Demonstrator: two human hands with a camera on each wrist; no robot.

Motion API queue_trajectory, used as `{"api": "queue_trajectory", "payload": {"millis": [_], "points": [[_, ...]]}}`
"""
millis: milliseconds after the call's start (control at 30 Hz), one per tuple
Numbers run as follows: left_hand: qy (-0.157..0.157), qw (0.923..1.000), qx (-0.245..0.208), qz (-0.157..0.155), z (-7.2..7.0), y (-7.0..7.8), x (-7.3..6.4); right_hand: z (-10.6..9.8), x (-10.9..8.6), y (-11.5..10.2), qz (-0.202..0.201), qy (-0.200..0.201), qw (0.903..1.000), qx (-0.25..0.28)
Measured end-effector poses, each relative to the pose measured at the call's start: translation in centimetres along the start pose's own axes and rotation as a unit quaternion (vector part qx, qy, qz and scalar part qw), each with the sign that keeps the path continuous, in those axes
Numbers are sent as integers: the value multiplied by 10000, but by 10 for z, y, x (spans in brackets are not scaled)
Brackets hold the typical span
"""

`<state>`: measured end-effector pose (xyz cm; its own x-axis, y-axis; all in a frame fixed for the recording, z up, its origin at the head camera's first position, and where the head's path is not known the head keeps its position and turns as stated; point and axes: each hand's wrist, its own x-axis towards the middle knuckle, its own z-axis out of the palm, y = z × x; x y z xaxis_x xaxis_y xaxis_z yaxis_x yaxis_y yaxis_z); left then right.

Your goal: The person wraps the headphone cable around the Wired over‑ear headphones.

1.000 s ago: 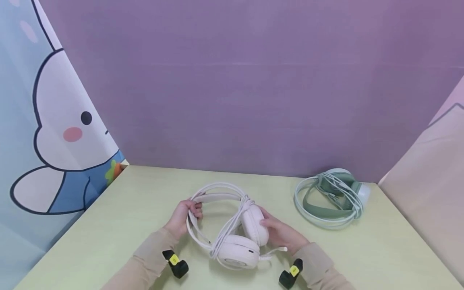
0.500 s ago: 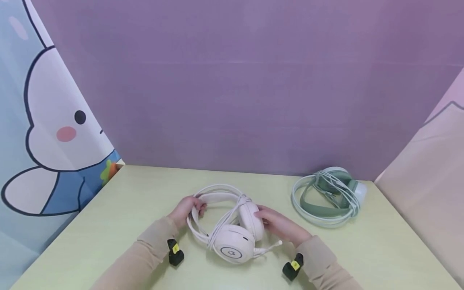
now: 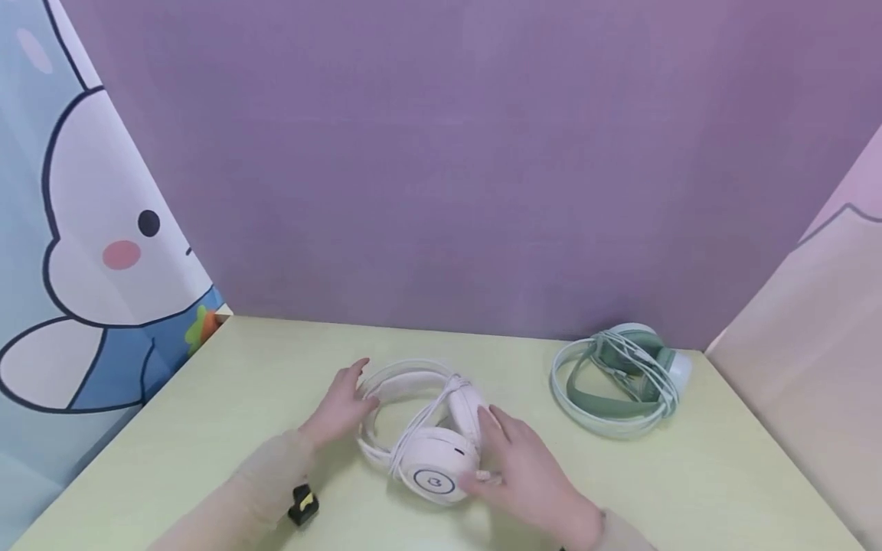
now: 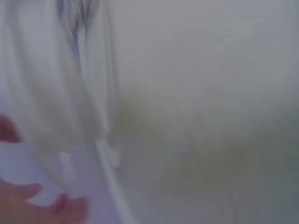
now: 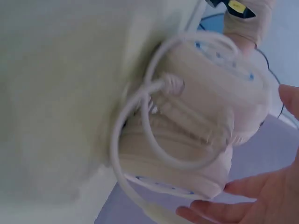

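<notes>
A white headset (image 3: 437, 451) with a microphone boom (image 5: 117, 154) lies on the pale yellow table, its cable looped around the headband and ear cups. At the left side of the headband, my left hand (image 3: 341, 407) has its fingers spread, the thumb overlapping the band in the head view. My right hand (image 3: 529, 473) is beside the ear cups with fingers extended and thumb apart. In the right wrist view, fingertips of that hand (image 5: 264, 198) are right at the lower ear cup. The left wrist view is blurred, showing the headband (image 4: 37, 88) near loosely bent fingers.
A light green headset (image 3: 613, 409) with a bundled cable lies at the back right of the table (image 3: 276, 352). A purple backdrop (image 3: 468, 191) stands behind the table's far edge. Printed cloths hang at both sides, with a cartoon figure (image 3: 117, 199) on the left.
Both hands have loosened from the white headset and opened. The left hand has shifted slightly left, and the right hand has turned and come down toward me. The headset has settled slightly lower in view.
</notes>
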<state>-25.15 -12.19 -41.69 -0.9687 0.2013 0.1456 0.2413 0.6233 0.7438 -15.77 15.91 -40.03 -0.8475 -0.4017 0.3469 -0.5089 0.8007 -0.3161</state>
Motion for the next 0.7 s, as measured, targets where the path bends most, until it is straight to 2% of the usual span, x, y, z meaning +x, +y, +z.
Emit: {"api": "queue_trajectory", "payload": {"millis": [33, 100, 200, 300, 367, 467, 600, 700], "points": [[120, 9994, 76, 324, -1, 3, -6, 2, -5, -2, -56, 63, 9998, -203], [135, 9945, 80, 1034, -1, 11, -18, 6, -11, -5, -138, 142, 9988, -442], [-269, 9785, 340, 2019, 3, 28, -33, 9, -12, -6, -83, 240, 9987, -435], [-718, 9616, 859, 2507, 11, 45, -46, 10, -9, -6, 47, 252, 9993, -258], [-789, 9522, 1255, 2669, 15, 51, -51, 10, -4, -6, 59, 259, 9996, -136], [-521, 9450, 1721, 2733, 18, 52, -56, 14, 5, -7, 7, 238, 9997, -106], [123, 9429, 2063, 2610, 17, 45, -55, 23, 25, -12, -77, 79, 9999, -99], [438, 9429, 2148, 2508, 13, 36, -52, 32, 40, -15, -63, -160, 9996, -229]]}}
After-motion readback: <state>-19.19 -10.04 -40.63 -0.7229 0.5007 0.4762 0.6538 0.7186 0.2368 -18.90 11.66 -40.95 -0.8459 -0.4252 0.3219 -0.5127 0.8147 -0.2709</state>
